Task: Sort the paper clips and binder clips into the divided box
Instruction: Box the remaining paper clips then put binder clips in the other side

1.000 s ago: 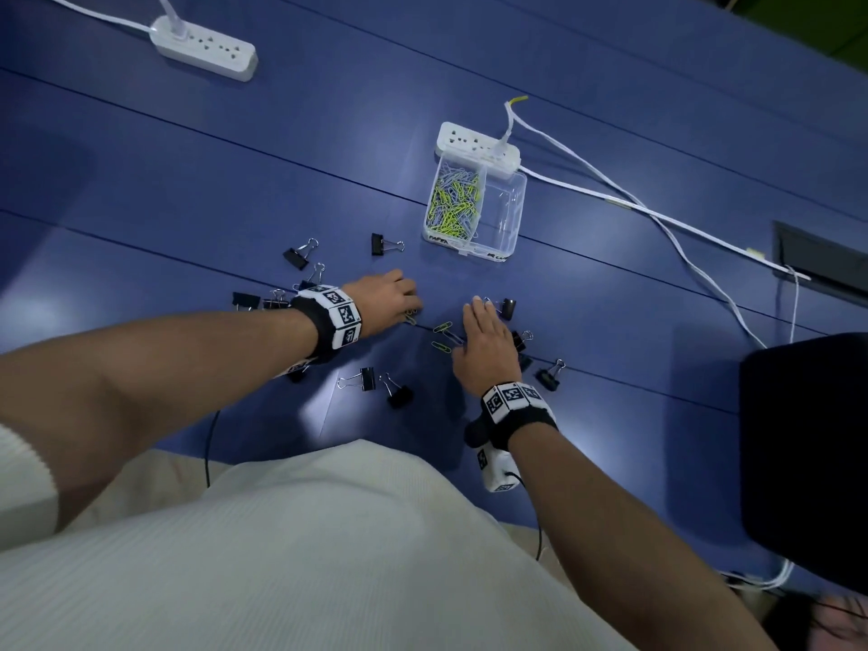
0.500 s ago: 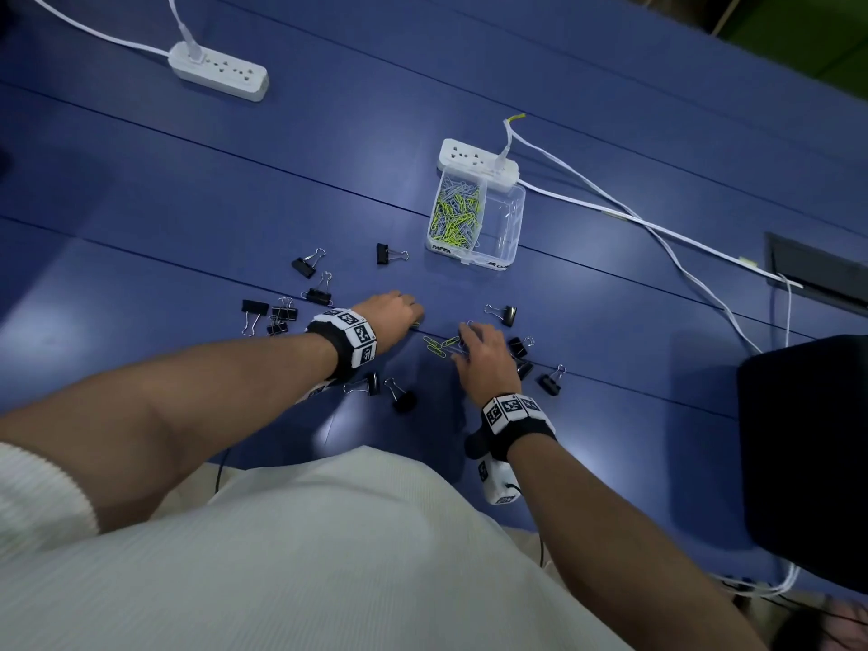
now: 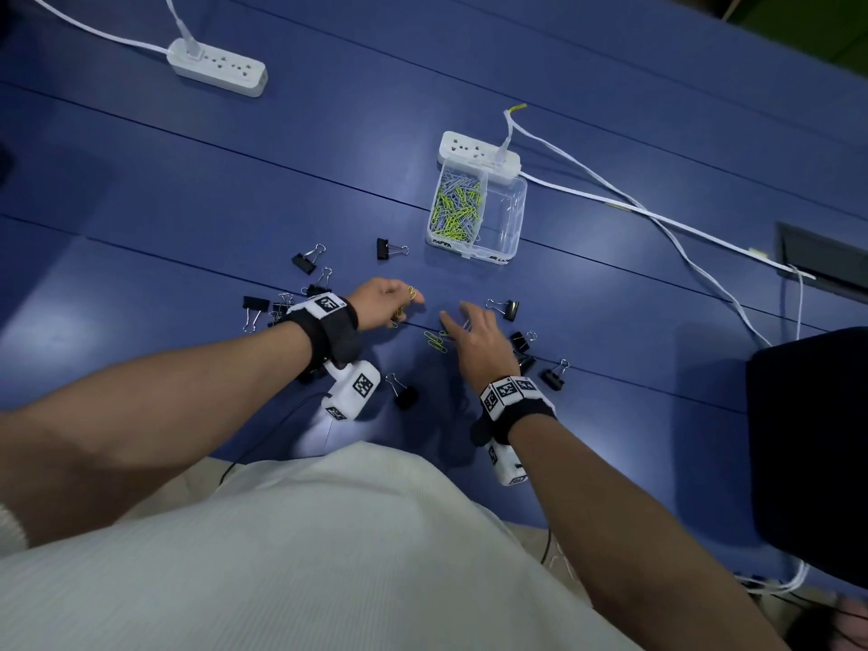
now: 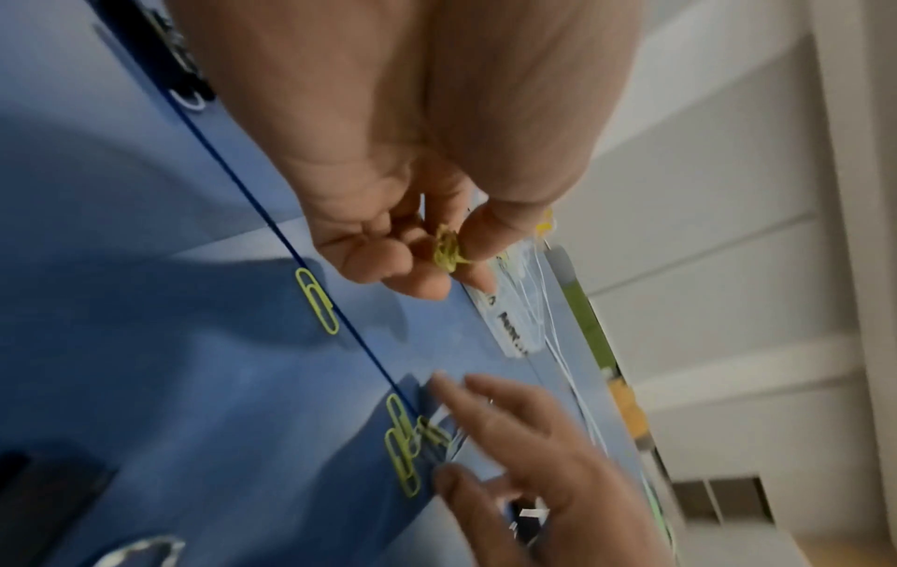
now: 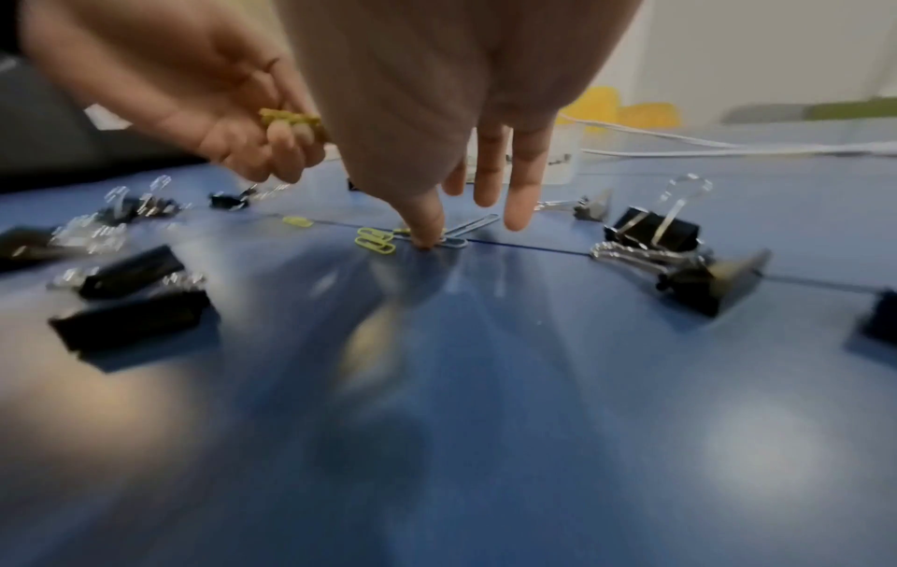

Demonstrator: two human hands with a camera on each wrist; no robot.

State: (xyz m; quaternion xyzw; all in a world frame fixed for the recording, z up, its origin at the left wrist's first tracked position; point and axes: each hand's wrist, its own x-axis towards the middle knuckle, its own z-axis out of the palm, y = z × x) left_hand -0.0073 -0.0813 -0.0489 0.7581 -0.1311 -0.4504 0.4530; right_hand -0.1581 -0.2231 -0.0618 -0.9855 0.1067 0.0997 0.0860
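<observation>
Compared with the frame half a second earlier, the left hand (image 3: 381,304) is lifted off the bench (image 3: 610,415) and a small bunch of yellow paper clips (image 4: 449,249) is now pinched between its curled fingers (image 4: 388,264) and thumb. The right hand (image 3: 474,338) is spread wider than before, with one fingertip (image 5: 427,234) pressed on the loose paper clips (image 5: 376,239) lying at the bench seam. Open blue bench is left between the hands and the divided box (image 3: 475,211), which stands farther away, against a white power strip (image 3: 479,155). Its left compartment is filled with paper clips. Black binder clips (image 3: 509,308) are scattered left and right of both hands, just beside the wrists.
</observation>
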